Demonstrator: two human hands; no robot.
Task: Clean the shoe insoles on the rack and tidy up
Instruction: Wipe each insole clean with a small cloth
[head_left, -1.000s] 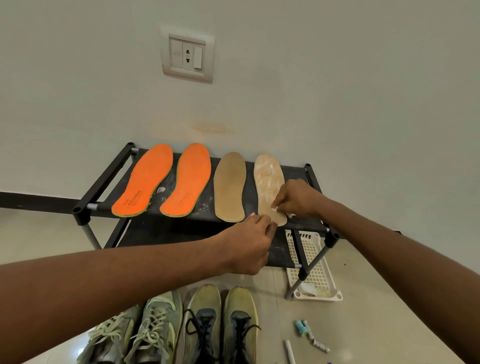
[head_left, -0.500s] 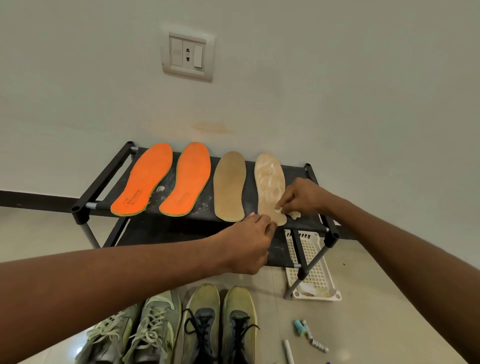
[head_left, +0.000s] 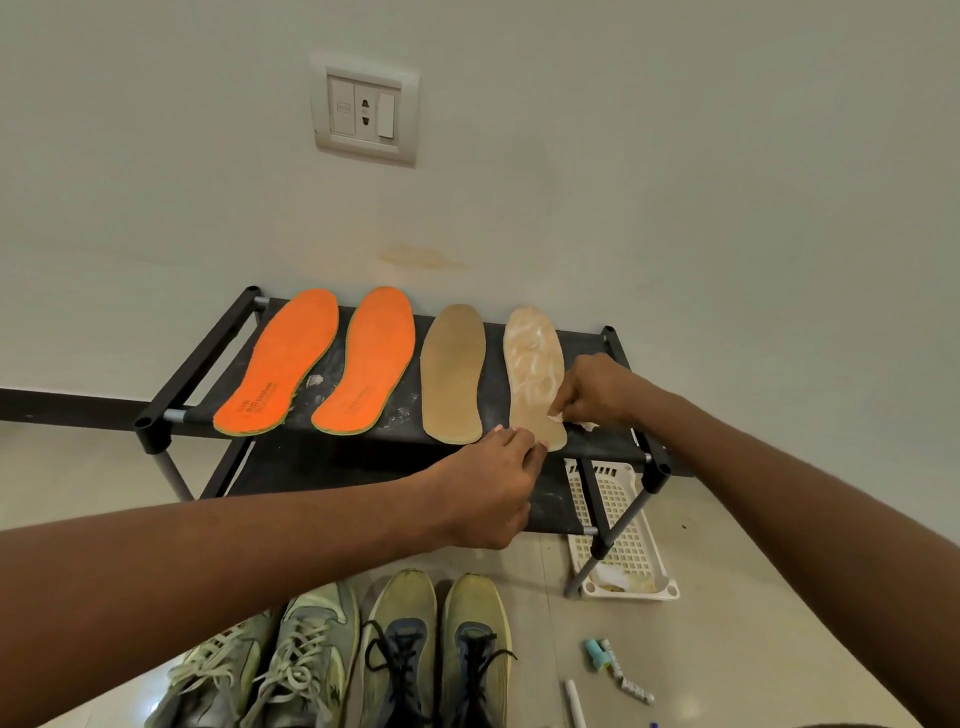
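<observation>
Pinning the smeared tan insole (head_left: 535, 374) on the rack (head_left: 208, 358) with my left hand (head_left: 493, 483), my right hand (head_left: 592, 395) has dragged its pinched wipe (head_left: 557, 417) heelward, so scrubbing's nearly done.

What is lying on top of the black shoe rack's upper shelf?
On the shoe rack lie two orange insoles, a tan insole and a smeared pale insole, plus white specks. The right hand covers part of that insole; the left hand hides its heel.
</observation>
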